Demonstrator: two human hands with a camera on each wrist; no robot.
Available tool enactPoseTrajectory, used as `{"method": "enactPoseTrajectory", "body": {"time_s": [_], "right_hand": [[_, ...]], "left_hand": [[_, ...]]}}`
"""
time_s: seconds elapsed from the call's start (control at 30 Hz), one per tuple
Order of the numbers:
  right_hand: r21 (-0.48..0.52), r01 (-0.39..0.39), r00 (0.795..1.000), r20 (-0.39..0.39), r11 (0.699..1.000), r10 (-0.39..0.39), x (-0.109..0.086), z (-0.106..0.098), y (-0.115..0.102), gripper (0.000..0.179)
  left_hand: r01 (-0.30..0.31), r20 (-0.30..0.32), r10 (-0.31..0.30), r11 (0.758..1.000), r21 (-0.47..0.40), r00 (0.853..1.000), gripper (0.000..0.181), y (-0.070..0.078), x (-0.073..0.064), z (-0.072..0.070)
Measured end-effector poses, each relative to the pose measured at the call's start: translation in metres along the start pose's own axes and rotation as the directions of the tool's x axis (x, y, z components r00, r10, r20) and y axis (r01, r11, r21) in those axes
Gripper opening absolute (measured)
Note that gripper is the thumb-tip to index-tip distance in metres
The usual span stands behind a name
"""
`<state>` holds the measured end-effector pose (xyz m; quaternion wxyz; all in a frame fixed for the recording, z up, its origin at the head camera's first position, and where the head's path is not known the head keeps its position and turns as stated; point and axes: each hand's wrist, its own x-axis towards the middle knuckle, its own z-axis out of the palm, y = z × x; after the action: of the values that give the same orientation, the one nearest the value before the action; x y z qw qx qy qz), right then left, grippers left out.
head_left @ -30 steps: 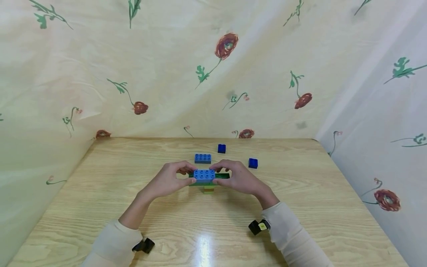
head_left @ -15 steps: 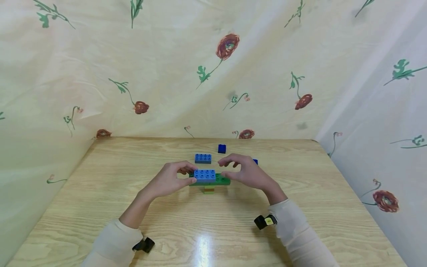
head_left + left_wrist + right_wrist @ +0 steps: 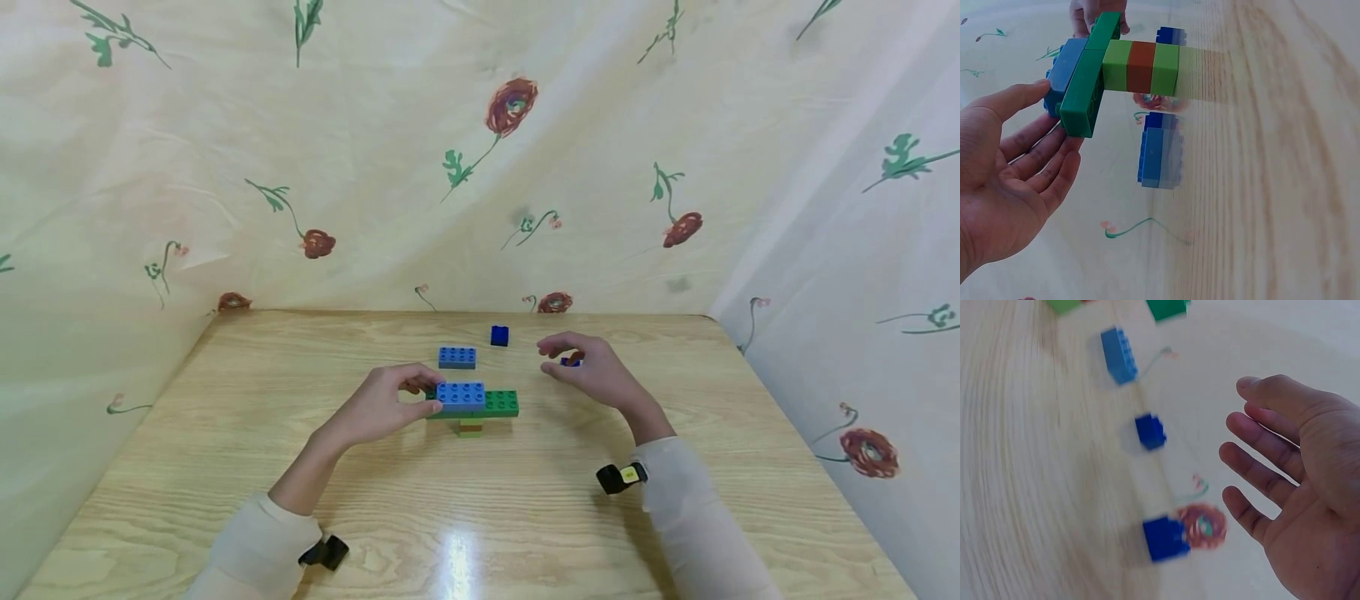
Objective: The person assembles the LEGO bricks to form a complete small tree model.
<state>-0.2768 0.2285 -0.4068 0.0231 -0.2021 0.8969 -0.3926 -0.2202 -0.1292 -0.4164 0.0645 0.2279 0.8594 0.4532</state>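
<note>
A blue brick (image 3: 461, 395) lies across two green bricks (image 3: 501, 403), which rest on a short column of light green and orange bricks (image 3: 1141, 67). My left hand (image 3: 390, 404) pinches the left end of that blue brick between thumb and fingers. Over on the right, my right hand (image 3: 592, 371) hovers with fingers loosely bent and nothing in them. Below it a small dark blue brick (image 3: 571, 362) is partly hidden in the head view; the right wrist view shows the same dark blue brick (image 3: 1165, 539) standing apart from the hand.
Behind the stack a second blue brick (image 3: 457, 358) lies on the wooden table (image 3: 465, 500). Another small dark blue brick (image 3: 499, 336) sits farther back. A flowered cloth (image 3: 375, 167) hangs along the table's back edge and sides.
My right hand has let go of the blue brick's right end and moved right to above the small dark blue brick. My left hand has stayed in place.
</note>
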Motion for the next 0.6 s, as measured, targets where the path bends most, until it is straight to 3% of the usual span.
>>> {"method": "enactPoseTrajectory", "body": {"time_s": [0.33, 0.6], "right_hand": [[-0.043, -0.070, 0.996, -0.051, 0.997, 0.068, 0.000, -0.014, 0.043, 0.038], [-0.014, -0.147, 0.989, -0.037, 0.989, 0.147, -0.003, -0.018, 0.066, 0.040]], "left_hand": [[0.002, -0.001, -0.002, 1.000, 0.005, 1.000, 0.032, 0.001, 0.000, 0.000], [0.017, -0.002, -0.017, 1.000, 0.007, 1.000, 0.032, 0.002, -0.001, 0.000]]}}
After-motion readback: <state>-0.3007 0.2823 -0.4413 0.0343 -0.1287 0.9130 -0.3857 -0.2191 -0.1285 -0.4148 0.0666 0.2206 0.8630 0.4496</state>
